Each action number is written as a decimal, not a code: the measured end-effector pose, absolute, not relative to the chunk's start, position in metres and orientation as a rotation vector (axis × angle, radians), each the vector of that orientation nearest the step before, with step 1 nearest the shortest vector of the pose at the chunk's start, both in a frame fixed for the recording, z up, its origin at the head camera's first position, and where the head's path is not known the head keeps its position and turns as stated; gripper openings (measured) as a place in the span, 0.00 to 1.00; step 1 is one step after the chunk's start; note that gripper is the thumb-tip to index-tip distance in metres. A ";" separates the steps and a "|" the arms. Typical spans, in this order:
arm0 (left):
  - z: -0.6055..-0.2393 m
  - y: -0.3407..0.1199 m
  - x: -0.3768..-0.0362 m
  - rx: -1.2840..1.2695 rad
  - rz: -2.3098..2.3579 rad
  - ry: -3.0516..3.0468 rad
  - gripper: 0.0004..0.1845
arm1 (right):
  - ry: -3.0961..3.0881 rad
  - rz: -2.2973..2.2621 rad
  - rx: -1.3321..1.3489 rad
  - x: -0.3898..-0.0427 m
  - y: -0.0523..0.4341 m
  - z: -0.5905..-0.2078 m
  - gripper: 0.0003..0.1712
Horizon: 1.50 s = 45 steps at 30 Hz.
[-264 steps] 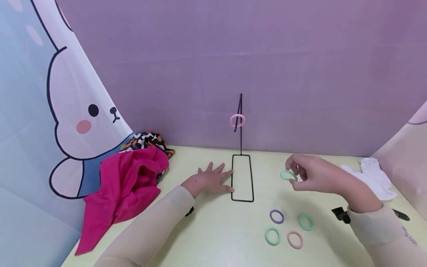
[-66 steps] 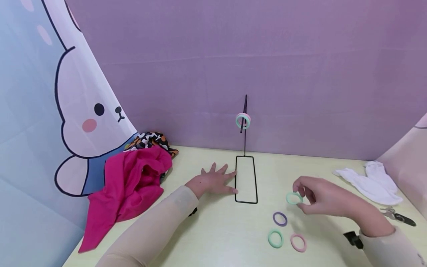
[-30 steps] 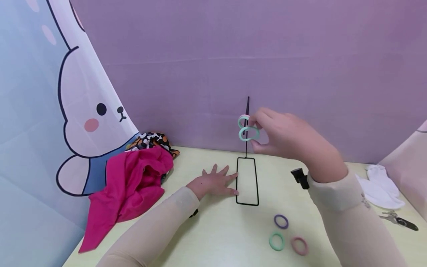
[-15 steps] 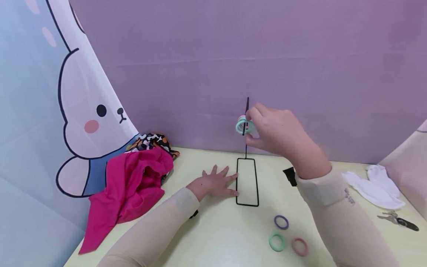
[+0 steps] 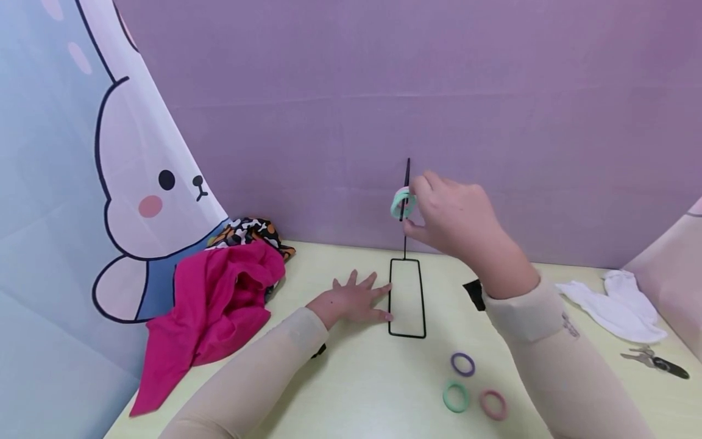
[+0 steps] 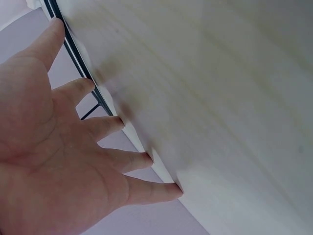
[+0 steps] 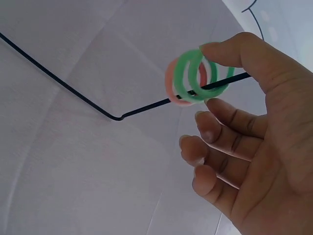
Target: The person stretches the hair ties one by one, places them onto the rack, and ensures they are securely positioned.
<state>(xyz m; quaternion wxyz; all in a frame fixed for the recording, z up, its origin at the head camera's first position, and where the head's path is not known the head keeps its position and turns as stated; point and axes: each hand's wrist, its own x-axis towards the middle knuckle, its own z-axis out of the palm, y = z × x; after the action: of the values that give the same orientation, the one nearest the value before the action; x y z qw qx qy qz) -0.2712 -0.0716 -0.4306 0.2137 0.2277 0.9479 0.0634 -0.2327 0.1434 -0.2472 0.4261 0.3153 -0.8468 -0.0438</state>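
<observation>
A black wire stand [image 5: 405, 242] rises at the back of the pale yellow table [image 5: 356, 378]. My right hand [image 5: 414, 208] is raised to its hook and pinches a green hair tie [image 5: 402, 203] threaded on the hook arm. In the right wrist view, thumb and forefinger of that hand [image 7: 208, 76] hold the green tie [image 7: 198, 90], with another green one and a pink tie [image 7: 170, 83] behind it on the wire [image 7: 58, 83]. My left hand [image 5: 353, 300] lies flat with fingers spread, fingertips [image 6: 117, 122] against the stand's base wire [image 6: 73, 46].
A purple tie [image 5: 463, 364], a green tie [image 5: 455, 396] and a pink tie [image 5: 492, 404] lie at the front right. A magenta cloth [image 5: 219, 299] and patterned cloth [image 5: 249, 230] sit left, white socks [image 5: 614, 302] and keys [image 5: 655, 363] right. A purple wall stands behind.
My right hand picked a green tie off the table, lifted it to the hook and slid it on beside the earlier ones. The left hand stayed flat by the base.
</observation>
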 end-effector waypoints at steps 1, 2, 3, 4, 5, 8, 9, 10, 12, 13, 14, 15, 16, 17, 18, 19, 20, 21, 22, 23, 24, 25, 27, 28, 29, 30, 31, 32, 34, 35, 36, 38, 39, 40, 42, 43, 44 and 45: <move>-0.431 -0.071 -0.271 0.636 0.174 2.629 0.45 | -2.133 -0.105 0.778 -0.231 0.145 -0.247 0.20; -0.431 -0.071 -0.271 0.640 0.175 2.628 0.45 | -2.149 -0.103 0.767 -0.229 0.146 -0.247 0.21; -0.431 -0.071 -0.271 0.642 0.175 2.629 0.45 | -2.169 -0.102 0.754 -0.227 0.148 -0.247 0.22; -0.430 -0.071 -0.271 0.643 0.178 2.630 0.45 | -2.191 -0.101 0.741 -0.224 0.150 -0.247 0.24; -0.430 -0.071 -0.270 0.643 0.181 2.630 0.45 | -2.215 -0.100 0.726 -0.221 0.152 -0.247 0.24; -0.429 -0.071 -0.269 0.648 0.190 2.630 0.45 | -2.267 -0.093 0.684 -0.212 0.161 -0.246 0.26; -0.428 -0.071 -0.269 0.648 0.194 2.629 0.45 | -2.279 -0.082 0.675 -0.208 0.164 -0.246 0.27; -0.428 -0.071 -0.269 0.646 0.195 2.629 0.45 | -2.283 -0.068 0.670 -0.205 0.168 -0.246 0.28; -0.428 -0.071 -0.268 0.644 0.198 2.630 0.45 | -2.278 -0.035 0.664 -0.199 0.176 -0.248 0.29; -0.428 -0.072 -0.268 0.643 0.199 2.629 0.45 | -2.279 -0.017 0.660 -0.196 0.180 -0.250 0.29; -0.428 -0.072 -0.268 0.640 0.199 2.630 0.45 | -2.271 -0.003 0.663 -0.193 0.184 -0.251 0.29; -0.428 -0.072 -0.269 0.640 0.198 2.630 0.45 | -2.266 0.011 0.667 -0.191 0.188 -0.253 0.30; -0.429 -0.072 -0.269 0.641 0.195 2.630 0.45 | -2.264 0.026 0.669 -0.190 0.193 -0.256 0.30; -0.429 -0.073 -0.269 0.641 0.194 2.630 0.45 | -2.264 0.041 0.673 -0.188 0.197 -0.259 0.30; -0.430 -0.073 -0.270 0.640 0.195 2.630 0.45 | -2.277 0.058 0.672 -0.187 0.202 -0.261 0.30; -0.430 -0.073 -0.270 0.641 0.194 2.628 0.45 | -2.284 0.069 0.677 -0.186 0.206 -0.265 0.29; -0.430 -0.073 -0.270 0.641 0.194 2.627 0.45 | -2.300 0.085 0.680 -0.186 0.211 -0.268 0.29; -0.431 -0.073 -0.271 0.641 0.193 2.626 0.45 | -2.324 0.105 0.682 -0.185 0.215 -0.271 0.29; -0.431 -0.073 -0.271 0.642 0.190 2.625 0.45 | -2.362 0.131 0.679 -0.183 0.219 -0.275 0.28; -0.431 -0.073 -0.271 0.641 0.187 2.624 0.45 | -2.411 0.156 0.671 -0.182 0.223 -0.278 0.28; -0.431 -0.073 -0.271 0.642 0.184 2.623 0.45 | -2.455 0.186 0.665 -0.180 0.226 -0.282 0.28; -0.431 -0.073 -0.271 0.643 0.181 2.622 0.45 | -2.490 0.216 0.667 -0.179 0.229 -0.287 0.28; -0.431 -0.072 -0.271 0.642 0.178 2.622 0.45 | -2.576 0.296 0.675 -0.176 0.236 -0.297 0.28; -0.431 -0.072 -0.271 0.640 0.178 2.622 0.45 | -2.618 0.347 0.693 -0.174 0.239 -0.302 0.28; -0.431 -0.072 -0.272 0.639 0.177 2.623 0.45 | -2.641 0.393 0.727 -0.174 0.242 -0.308 0.28; -0.430 -0.072 -0.272 0.640 0.174 2.624 0.45 | -2.658 0.439 0.771 -0.173 0.245 -0.314 0.28; -0.430 -0.072 -0.272 0.640 0.171 2.625 0.45 | -2.677 0.488 0.820 -0.173 0.248 -0.320 0.28; -0.430 -0.072 -0.272 0.641 0.167 2.628 0.45 | -2.699 0.544 0.872 -0.174 0.251 -0.327 0.28; -0.431 -0.073 -0.273 0.646 0.158 2.631 0.45 | -2.743 0.642 0.972 -0.175 0.257 -0.340 0.29; -0.431 -0.073 -0.274 0.649 0.155 2.631 0.45 | -2.766 0.674 1.019 -0.176 0.260 -0.347 0.30; -0.432 -0.073 -0.274 0.650 0.155 2.630 0.46 | -2.799 0.708 1.052 -0.177 0.262 -0.354 0.30; -0.432 -0.073 -0.274 0.649 0.158 2.629 0.46 | -2.878 0.779 1.103 -0.177 0.268 -0.367 0.31; -0.433 -0.073 -0.275 0.648 0.162 2.627 0.46 | -2.922 0.806 1.121 -0.178 0.269 -0.374 0.32; -0.433 -0.073 -0.275 0.647 0.166 2.626 0.46 | -2.963 0.836 1.138 -0.177 0.271 -0.380 0.32; -0.434 -0.073 -0.275 0.646 0.174 2.624 0.46 | -3.043 0.899 1.159 -0.177 0.272 -0.392 0.33; -0.434 -0.073 -0.275 0.646 0.177 2.623 0.46 | -3.080 0.934 1.162 -0.176 0.272 -0.397 0.33; -0.434 -0.073 -0.275 0.648 0.180 2.622 0.46 | -3.110 0.970 1.167 -0.176 0.272 -0.401 0.33; -0.434 -0.073 -0.275 0.647 0.180 2.622 0.46 | -3.135 0.998 1.170 -0.176 0.272 -0.405 0.34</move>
<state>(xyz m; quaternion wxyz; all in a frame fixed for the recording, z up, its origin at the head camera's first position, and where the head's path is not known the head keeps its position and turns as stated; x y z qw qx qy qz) -0.2753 -0.0729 -0.4344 0.2158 0.2335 0.9459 0.0649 -0.1758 0.2718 -0.4049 -0.1742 0.3301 -0.8841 0.2813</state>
